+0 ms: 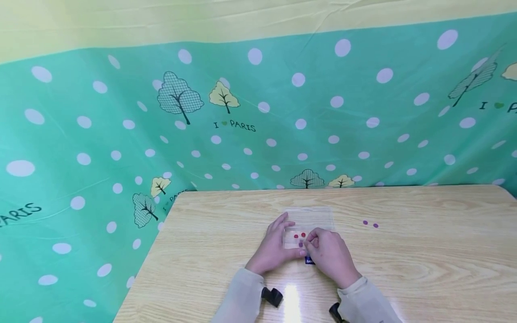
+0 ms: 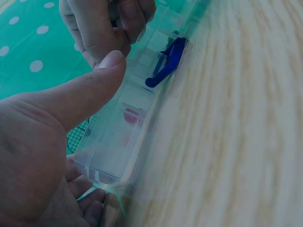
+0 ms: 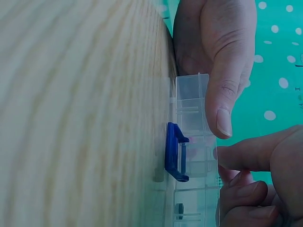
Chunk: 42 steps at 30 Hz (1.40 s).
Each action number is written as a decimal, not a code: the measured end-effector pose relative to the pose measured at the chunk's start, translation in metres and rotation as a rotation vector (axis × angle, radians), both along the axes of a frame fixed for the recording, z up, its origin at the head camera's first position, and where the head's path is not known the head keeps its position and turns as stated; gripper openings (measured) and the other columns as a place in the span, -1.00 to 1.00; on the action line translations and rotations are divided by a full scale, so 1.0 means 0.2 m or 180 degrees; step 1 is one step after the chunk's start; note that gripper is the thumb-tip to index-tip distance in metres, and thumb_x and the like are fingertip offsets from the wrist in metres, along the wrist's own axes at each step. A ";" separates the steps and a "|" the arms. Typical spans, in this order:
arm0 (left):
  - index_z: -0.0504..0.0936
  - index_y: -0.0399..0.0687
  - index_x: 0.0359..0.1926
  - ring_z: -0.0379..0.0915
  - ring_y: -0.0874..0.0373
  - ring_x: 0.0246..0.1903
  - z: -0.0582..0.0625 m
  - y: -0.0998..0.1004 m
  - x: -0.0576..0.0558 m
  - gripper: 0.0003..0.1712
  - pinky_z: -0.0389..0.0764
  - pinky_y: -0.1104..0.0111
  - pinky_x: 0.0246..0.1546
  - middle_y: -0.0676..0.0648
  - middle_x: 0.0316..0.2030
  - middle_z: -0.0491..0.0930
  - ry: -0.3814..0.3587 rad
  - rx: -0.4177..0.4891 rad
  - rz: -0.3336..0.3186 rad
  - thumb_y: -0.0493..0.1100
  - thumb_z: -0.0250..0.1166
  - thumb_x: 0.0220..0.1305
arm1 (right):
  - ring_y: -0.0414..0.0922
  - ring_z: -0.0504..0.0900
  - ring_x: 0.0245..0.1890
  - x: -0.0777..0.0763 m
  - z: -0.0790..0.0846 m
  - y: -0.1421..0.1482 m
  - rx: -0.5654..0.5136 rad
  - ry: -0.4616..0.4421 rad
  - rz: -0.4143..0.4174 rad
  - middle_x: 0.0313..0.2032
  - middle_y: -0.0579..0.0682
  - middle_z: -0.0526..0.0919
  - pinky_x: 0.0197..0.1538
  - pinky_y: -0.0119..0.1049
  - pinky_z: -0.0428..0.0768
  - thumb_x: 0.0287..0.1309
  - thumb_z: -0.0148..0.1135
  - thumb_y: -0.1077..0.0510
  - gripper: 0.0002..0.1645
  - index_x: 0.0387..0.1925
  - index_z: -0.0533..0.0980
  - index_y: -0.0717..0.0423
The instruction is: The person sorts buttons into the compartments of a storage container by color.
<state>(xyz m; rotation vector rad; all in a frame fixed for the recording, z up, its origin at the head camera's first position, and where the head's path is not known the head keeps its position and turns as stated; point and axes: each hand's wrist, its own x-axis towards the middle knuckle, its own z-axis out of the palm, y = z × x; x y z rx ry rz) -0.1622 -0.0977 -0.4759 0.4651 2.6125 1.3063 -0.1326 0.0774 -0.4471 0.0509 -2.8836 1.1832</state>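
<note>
A clear plastic compartment box [image 1: 310, 220] lies on the table with its lid folded back. Several small discs sit in it, among them a red disc [image 1: 303, 234] and a purple disc [image 1: 300, 245]. My left hand [image 1: 276, 248] holds the box at its left end, thumb [image 2: 102, 73] along the front edge. Over the front compartments, my right hand [image 1: 332, 256] has thumb and index fingertip brought together; I cannot tell whether a disc is between them. A blue latch [image 3: 175, 152] stands out from the front wall, partly under the right hand in the head view.
Two purple discs [image 1: 370, 224] lie on the wooden table [image 1: 436, 260] to the right of the box. A green dotted cloth [image 1: 278, 98] hangs behind the table's back edge. Black straps [image 1: 272, 297] are at both wrists.
</note>
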 end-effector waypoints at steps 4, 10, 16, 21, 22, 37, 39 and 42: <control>0.42 -0.05 0.36 -0.14 -0.08 0.53 0.00 0.00 0.00 -0.02 0.13 -0.15 0.44 0.01 0.58 -0.03 0.0010 0.0003 0.0000 0.18 0.59 -0.04 | -0.20 0.42 -0.61 0.00 0.00 0.00 0.0000 0.0019 -0.0003 -0.62 -0.14 0.50 -0.52 -0.32 0.40 0.16 0.43 0.17 -0.85 -0.45 0.61 0.10; 0.41 -0.06 0.37 -0.15 -0.10 0.53 0.01 0.00 0.00 -0.02 0.12 -0.18 0.43 -0.01 0.58 -0.04 -0.0004 0.0002 -0.0005 0.18 0.58 -0.03 | -0.20 0.39 -0.62 0.01 0.01 0.01 -0.0069 0.0042 -0.0027 -0.64 -0.14 0.47 -0.54 -0.34 0.37 0.16 0.43 0.16 -0.88 -0.42 0.63 0.09; 0.41 -0.04 0.37 -0.16 -0.09 0.53 0.01 0.00 0.00 -0.03 0.10 -0.16 0.44 0.00 0.58 -0.04 -0.0010 0.0005 -0.0012 0.17 0.58 -0.02 | -0.20 0.36 -0.64 0.01 0.01 0.02 -0.0154 0.0048 -0.0028 -0.66 -0.13 0.43 -0.56 -0.36 0.31 0.18 0.40 0.19 -0.91 -0.40 0.63 0.09; 0.40 -0.03 0.37 -0.17 -0.09 0.54 0.01 0.00 0.00 -0.02 0.09 -0.16 0.44 0.00 0.58 -0.05 -0.0006 0.0004 -0.0009 0.18 0.58 -0.03 | -0.19 0.35 -0.63 0.01 0.02 0.04 -0.0171 -0.0025 -0.0067 -0.63 -0.11 0.43 -0.57 -0.37 0.30 0.19 0.39 0.18 -0.92 -0.38 0.63 0.08; 0.40 -0.02 0.37 -0.17 -0.09 0.54 0.00 0.00 0.00 -0.02 0.09 -0.17 0.44 0.00 0.58 -0.05 -0.0004 -0.0007 -0.0005 0.19 0.58 -0.03 | -0.19 0.35 -0.64 0.01 0.02 0.04 -0.0178 -0.0054 -0.0082 -0.62 -0.11 0.44 -0.58 -0.37 0.30 0.20 0.38 0.18 -0.93 -0.37 0.63 0.08; 0.41 0.02 0.37 -0.16 -0.07 0.53 -0.01 -0.01 -0.01 0.02 0.13 -0.15 0.43 0.05 0.58 -0.06 0.0017 -0.0071 0.0020 0.26 0.57 -0.09 | -0.16 0.39 -0.59 -0.01 0.06 0.12 -0.0284 -0.0069 -0.0210 -0.57 -0.09 0.49 -0.54 -0.36 0.37 0.21 0.35 0.19 -0.92 -0.27 0.65 0.12; 0.41 0.01 0.37 -0.15 -0.08 0.53 -0.01 -0.01 0.00 0.03 0.14 -0.16 0.42 0.04 0.58 -0.06 0.0015 -0.0060 0.0029 0.25 0.58 -0.10 | -0.16 0.39 -0.58 -0.02 0.06 0.14 -0.0283 -0.0097 -0.0245 -0.57 -0.08 0.48 -0.54 -0.35 0.36 0.22 0.34 0.19 -0.92 -0.27 0.64 0.12; 0.41 0.01 0.37 -0.14 -0.09 0.53 -0.01 0.00 0.00 0.02 0.14 -0.18 0.41 0.03 0.58 -0.06 0.0014 -0.0047 0.0051 0.24 0.58 -0.10 | -0.15 0.39 -0.58 -0.02 0.05 0.16 -0.0273 -0.0111 -0.0294 -0.57 -0.08 0.48 -0.54 -0.36 0.34 0.22 0.33 0.18 -0.92 -0.28 0.64 0.12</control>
